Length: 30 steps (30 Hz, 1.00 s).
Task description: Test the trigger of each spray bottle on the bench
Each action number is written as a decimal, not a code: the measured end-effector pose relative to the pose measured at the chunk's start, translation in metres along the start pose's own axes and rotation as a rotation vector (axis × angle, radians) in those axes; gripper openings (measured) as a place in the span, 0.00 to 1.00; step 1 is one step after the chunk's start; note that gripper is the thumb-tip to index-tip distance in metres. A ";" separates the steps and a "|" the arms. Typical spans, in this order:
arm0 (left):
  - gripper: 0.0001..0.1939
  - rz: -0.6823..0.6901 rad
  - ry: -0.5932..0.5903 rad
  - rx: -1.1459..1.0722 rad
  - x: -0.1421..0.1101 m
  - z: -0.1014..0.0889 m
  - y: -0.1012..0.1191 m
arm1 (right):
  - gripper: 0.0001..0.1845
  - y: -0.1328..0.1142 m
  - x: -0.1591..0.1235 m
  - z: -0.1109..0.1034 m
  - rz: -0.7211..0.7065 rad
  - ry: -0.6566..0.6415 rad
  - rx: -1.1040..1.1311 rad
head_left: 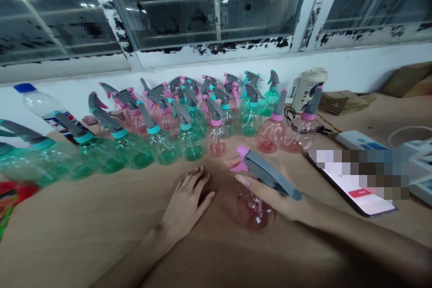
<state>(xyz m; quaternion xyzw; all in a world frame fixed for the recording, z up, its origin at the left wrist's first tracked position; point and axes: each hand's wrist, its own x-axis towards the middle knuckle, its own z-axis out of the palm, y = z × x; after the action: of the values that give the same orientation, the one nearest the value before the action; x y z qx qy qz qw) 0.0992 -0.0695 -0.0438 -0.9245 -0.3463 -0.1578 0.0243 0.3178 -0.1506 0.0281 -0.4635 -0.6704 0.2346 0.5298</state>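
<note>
My right hand (pixel 270 193) is wrapped round the neck of a pink spray bottle (pixel 254 216) with a grey and pink trigger head. The bottle is upright, low over the table or on it; I cannot tell which. My left hand (pixel 187 202) lies on the wooden table (pixel 101 229) with its fingers stretched out, holding nothing. Beyond both hands stand rows of spray bottles, such as a green spray bottle (pixel 191 144) and a pink spray bottle (pixel 217 139) in the front row. All have grey trigger heads with turquoise or pink collars.
To the right lie a phone (pixel 371 202) with a lit screen and a white power strip (pixel 361 139). A printed cup (pixel 308 92) and cardboard boxes (pixel 347 101) stand by the wall. At left are a blue-capped plastic bottle (pixel 43 103) and a red packet (pixel 25 194).
</note>
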 end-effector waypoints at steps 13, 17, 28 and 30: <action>0.19 0.008 0.012 0.000 0.000 -0.001 0.001 | 0.16 -0.007 0.002 -0.004 0.026 -0.033 -0.105; 0.20 0.004 0.012 0.005 0.000 0.001 0.000 | 0.15 -0.006 0.002 -0.005 0.007 -0.071 -0.114; 0.20 -0.007 -0.005 -0.001 0.000 -0.001 0.001 | 0.09 -0.001 0.003 -0.003 0.009 -0.036 -0.007; 0.20 -0.001 0.006 -0.005 0.000 0.000 0.000 | 0.10 -0.002 0.004 -0.003 -0.013 -0.039 -0.019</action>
<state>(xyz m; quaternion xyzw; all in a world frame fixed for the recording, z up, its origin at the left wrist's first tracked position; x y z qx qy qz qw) 0.0996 -0.0697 -0.0432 -0.9239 -0.3460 -0.1616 0.0229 0.3200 -0.1483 0.0326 -0.4593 -0.6859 0.2337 0.5138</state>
